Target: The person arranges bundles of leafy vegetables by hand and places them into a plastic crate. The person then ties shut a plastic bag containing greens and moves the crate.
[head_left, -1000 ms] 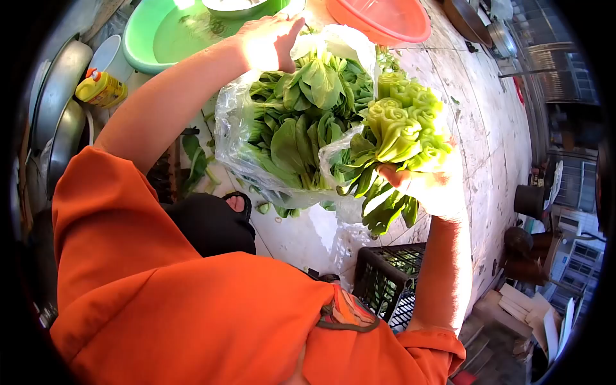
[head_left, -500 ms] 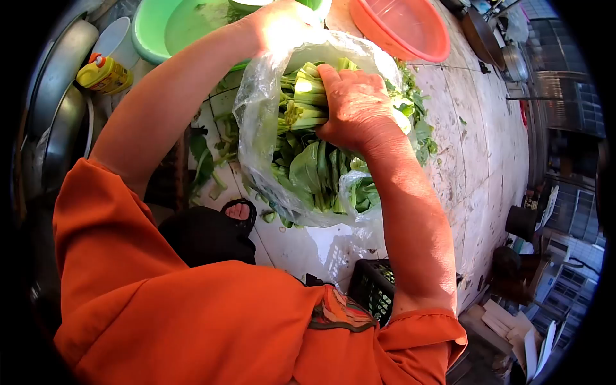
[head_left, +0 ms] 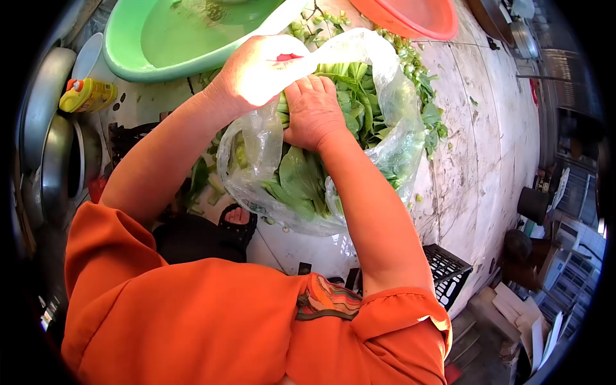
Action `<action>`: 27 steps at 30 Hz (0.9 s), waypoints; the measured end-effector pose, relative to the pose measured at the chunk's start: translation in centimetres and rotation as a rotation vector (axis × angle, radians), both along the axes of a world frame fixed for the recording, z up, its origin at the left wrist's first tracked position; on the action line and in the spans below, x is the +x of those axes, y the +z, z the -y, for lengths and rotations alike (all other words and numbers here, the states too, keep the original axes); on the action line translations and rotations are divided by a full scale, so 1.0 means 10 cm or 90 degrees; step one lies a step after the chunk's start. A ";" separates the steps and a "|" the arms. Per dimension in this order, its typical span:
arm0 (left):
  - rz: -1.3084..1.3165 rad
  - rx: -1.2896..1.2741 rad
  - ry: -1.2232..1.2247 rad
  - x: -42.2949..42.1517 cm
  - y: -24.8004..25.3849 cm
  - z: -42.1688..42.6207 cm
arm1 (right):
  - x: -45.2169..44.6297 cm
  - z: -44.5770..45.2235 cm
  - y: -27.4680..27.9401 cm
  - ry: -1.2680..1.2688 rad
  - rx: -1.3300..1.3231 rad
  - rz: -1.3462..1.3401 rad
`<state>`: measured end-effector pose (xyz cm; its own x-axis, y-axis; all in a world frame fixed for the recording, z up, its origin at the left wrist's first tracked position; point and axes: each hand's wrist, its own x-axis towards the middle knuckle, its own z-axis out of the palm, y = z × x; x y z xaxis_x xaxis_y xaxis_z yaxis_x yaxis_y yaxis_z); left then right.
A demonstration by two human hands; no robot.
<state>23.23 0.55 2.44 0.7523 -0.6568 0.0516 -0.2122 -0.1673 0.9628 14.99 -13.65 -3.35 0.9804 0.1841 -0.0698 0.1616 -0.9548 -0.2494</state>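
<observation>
A clear plastic bag (head_left: 398, 138) stands open on the tiled floor, with leafy greens (head_left: 296, 176) inside. My left hand (head_left: 263, 67), brightly sunlit, is closed on the bag's upper left rim. My right hand (head_left: 314, 112) reaches into the bag's mouth and lies on the greens, its fingers close together and pointing away from me. The fingertips rest against pale stalks, and whether they grip any cannot be told. The palm is hidden.
A green basin (head_left: 115, 48) of water stands at the upper left, a red basin (head_left: 410, 25) at the top. Metal bowls (head_left: 54, 154) and a yellow bottle (head_left: 88, 95) are at left. Trimmings (head_left: 431, 115) lie right of the bag; a black crate (head_left: 449, 273) stands lower right.
My right hand has brought a bunch of greens from the right into the bag and now presses lower among them. My left hand stays at the rim.
</observation>
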 end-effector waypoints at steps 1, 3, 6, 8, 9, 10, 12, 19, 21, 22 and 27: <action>0.005 -0.001 -0.012 -0.05 -0.07 0.03 | 0.03 0.02 -0.02 -0.012 -0.001 0.005; -0.008 -0.014 0.012 -0.20 -0.21 0.09 | 0.03 0.02 -0.02 0.011 -0.050 -0.061; -0.034 0.013 0.034 -0.32 -0.32 0.08 | 0.01 0.01 0.21 0.027 -0.061 -0.087; -0.142 0.016 0.052 -0.36 -0.23 0.05 | -0.06 0.01 0.04 0.022 -0.038 0.059; -0.101 -0.014 0.041 -0.35 -0.29 0.02 | -0.10 0.02 0.09 0.015 -0.036 0.059; -0.074 -0.024 0.047 -0.36 -0.34 0.03 | -0.12 0.03 0.14 0.027 -0.002 0.030; -0.041 -0.034 0.042 -0.38 -0.35 0.02 | -0.16 0.07 0.40 0.044 0.005 -0.136; 0.211 0.103 -0.036 -0.41 -0.30 -0.01 | -1.44 0.79 0.75 -0.040 0.138 0.255; 0.234 0.177 -0.055 -0.42 -0.25 0.00 | -2.05 1.11 0.90 -0.122 0.133 0.232; 0.250 0.210 -0.058 -0.40 -0.27 0.00 | -2.39 1.26 0.92 -0.169 0.128 0.211; 0.340 0.416 -0.082 -0.47 -0.03 0.12 | -4.20 1.78 0.92 -0.498 0.131 0.184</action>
